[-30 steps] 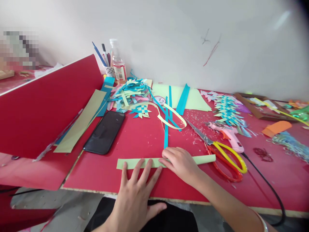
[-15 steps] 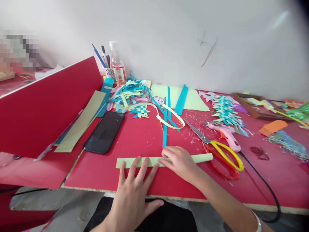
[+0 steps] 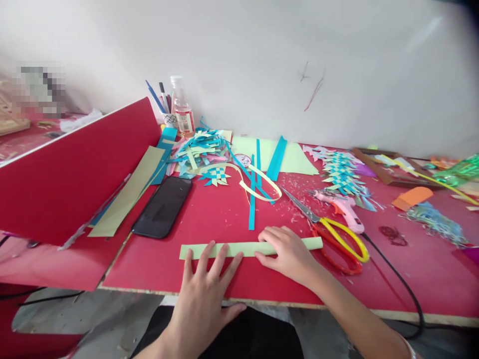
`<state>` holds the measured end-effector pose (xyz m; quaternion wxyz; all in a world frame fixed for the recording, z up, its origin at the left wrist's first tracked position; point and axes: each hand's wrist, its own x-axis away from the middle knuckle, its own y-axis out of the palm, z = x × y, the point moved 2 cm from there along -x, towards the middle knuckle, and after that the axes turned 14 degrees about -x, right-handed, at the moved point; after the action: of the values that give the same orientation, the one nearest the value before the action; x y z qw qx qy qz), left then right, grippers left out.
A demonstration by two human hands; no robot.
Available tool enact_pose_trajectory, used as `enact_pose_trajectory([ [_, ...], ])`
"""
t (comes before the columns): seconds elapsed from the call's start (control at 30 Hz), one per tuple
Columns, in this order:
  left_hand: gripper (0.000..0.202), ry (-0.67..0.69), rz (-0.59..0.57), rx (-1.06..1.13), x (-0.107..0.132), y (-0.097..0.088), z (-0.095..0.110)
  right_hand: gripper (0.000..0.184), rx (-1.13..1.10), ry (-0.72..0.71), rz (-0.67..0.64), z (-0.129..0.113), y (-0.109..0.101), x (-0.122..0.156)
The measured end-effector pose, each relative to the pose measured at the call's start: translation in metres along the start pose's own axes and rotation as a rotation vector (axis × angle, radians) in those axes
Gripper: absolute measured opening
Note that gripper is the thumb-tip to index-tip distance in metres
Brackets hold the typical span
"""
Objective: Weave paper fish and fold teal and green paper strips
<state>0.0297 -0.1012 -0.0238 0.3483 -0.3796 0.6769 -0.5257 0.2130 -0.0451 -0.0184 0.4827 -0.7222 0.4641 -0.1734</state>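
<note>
A pale green folded paper strip [image 3: 249,248] lies crosswise near the table's front edge. My left hand [image 3: 204,291] is open, its spread fingertips resting on the strip's left part. Over the right part, my right hand [image 3: 286,252] is closed on the strip, with the fingers at its far edge and the thumb at its near edge. The strip's right end sticks out beyond that hand. Scissors [image 3: 320,219] with yellow and red handles lie just right of my right hand. Narrow blue paper strips [image 3: 252,209] lie beyond the hands.
A black phone [image 3: 162,207] lies to the left, beside long paper strips [image 3: 127,194] and an upright red board [image 3: 82,169]. Behind are woven paper pieces [image 3: 204,149], a bottle [image 3: 183,112] and green sheets [image 3: 295,162]. A pink glue gun [image 3: 346,209] trails its cord rightward.
My right hand has slid rightward along the green strip. My left hand stays spread on its left part. The view has shifted slightly.
</note>
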Motion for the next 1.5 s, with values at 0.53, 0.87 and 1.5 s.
enact_pose_trajectory([
  [0.53,0.070,-0.007,-0.009,-0.025,0.001,0.000,0.000,0.014,0.153,0.106,0.060,0.019,-0.019,0.027],
  [0.87,0.072,0.010,0.007,-0.068,0.000,-0.003,0.000,0.016,0.261,0.093,0.053,0.042,-0.034,0.047],
  [1.5,0.047,0.163,0.184,-0.007,-0.007,-0.017,-0.013,0.017,0.130,0.141,0.140,0.009,-0.015,0.040],
])
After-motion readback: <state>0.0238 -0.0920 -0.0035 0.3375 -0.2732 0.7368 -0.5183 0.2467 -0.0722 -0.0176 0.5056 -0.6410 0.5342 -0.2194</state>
